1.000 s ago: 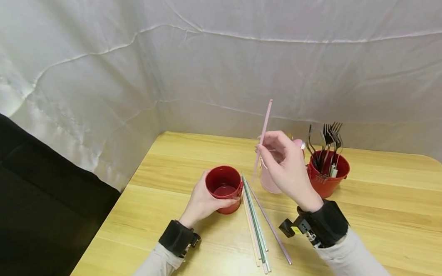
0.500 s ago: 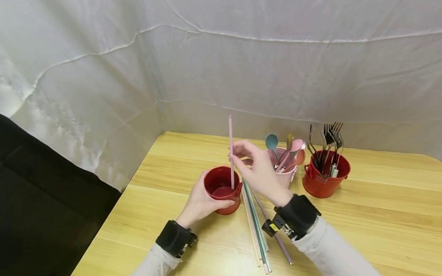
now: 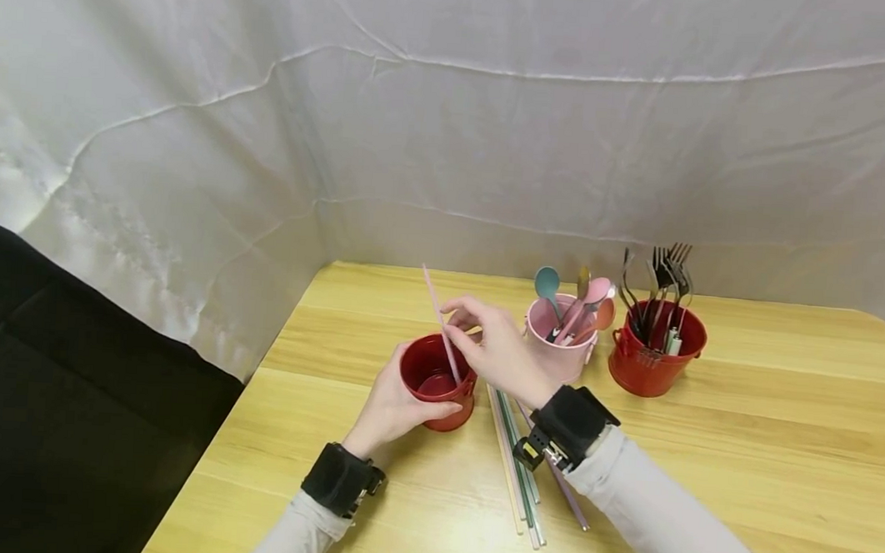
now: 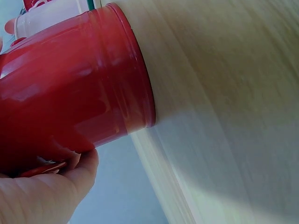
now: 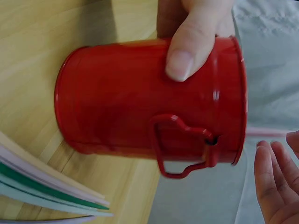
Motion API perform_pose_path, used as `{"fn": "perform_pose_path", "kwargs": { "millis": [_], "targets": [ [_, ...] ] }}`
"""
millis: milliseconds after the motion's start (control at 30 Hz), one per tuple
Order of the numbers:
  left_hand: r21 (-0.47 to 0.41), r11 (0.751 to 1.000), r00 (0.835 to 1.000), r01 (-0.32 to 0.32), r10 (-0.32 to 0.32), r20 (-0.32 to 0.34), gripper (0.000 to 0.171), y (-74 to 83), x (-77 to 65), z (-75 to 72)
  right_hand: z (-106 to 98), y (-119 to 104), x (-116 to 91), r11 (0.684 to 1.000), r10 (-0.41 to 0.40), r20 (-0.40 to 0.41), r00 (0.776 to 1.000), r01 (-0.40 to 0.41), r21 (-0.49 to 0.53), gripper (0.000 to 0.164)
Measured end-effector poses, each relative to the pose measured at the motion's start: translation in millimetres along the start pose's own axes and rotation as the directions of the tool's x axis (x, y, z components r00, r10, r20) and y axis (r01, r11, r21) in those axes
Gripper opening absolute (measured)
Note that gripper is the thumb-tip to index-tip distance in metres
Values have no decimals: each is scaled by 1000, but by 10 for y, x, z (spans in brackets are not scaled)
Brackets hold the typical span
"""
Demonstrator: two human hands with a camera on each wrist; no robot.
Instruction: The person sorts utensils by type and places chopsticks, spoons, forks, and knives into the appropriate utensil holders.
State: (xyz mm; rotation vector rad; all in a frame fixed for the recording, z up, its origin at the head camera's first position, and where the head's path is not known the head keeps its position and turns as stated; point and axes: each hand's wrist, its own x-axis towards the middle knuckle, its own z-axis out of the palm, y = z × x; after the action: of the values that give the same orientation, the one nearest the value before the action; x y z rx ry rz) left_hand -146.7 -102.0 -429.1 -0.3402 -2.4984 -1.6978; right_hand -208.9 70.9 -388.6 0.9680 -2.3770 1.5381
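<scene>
My left hand (image 3: 394, 405) grips a small red bucket (image 3: 456, 414) round its side, thumb across the front. In the right wrist view that thumb presses near the rim of the bucket (image 5: 121, 98), whose little handle hangs on the side. A pink straw (image 3: 434, 293) stands inside it with its lower end down in the bucket, leaning left against the back of the rim. My right hand (image 3: 499, 350) is just right of the straw, fingertips right at it. From the right wrist, my right hand's fingers (image 5: 271, 182) look straight and parted from the thumb.
Several pastel straws (image 3: 515, 472) lie on the wooden table (image 3: 778, 461) right of the held bucket. Behind them stand a pink bucket (image 3: 554, 357) of spoons and a red bucket (image 3: 648, 371) of forks. Pale cloth (image 3: 494, 146) hangs behind the table.
My right hand has carried the pink straw left and lowered it into the red bucket. The straw now tilts left, and the fingers have loosened around it. My left hand keeps its hold.
</scene>
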Motion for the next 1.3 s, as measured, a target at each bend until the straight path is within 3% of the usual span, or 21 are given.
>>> {"fn": "perform_pose_path", "kwargs": {
  "millis": [467, 733, 900, 1133, 1300],
  "targets": [
    [22, 1000, 1000, 15, -15, 1, 83, 6, 97, -62, -228, 198, -273, 992, 76, -79, 994, -83, -91, 15],
    [-4, 1000, 1000, -1, 1, 11, 84, -15, 169, -78, -427, 233, -524, 977, 137, -26, 990, -139, -163, 16],
    [-7, 1000, 1000, -3, 3, 19, 85, -12, 198, -78, -503, 242, -673, 950, 174, 30, 984, -160, -269, 16],
    [-41, 999, 1000, 12, -11, 27, 86, -34, 172, -81, -500, 211, -846, 900, 285, 138, 948, -216, -380, 22],
    [-36, 999, 999, 17, -16, 29, 86, -46, 144, -91, -444, 250, -921, 850, 385, 184, 905, -269, -452, 29]
  ]
}}
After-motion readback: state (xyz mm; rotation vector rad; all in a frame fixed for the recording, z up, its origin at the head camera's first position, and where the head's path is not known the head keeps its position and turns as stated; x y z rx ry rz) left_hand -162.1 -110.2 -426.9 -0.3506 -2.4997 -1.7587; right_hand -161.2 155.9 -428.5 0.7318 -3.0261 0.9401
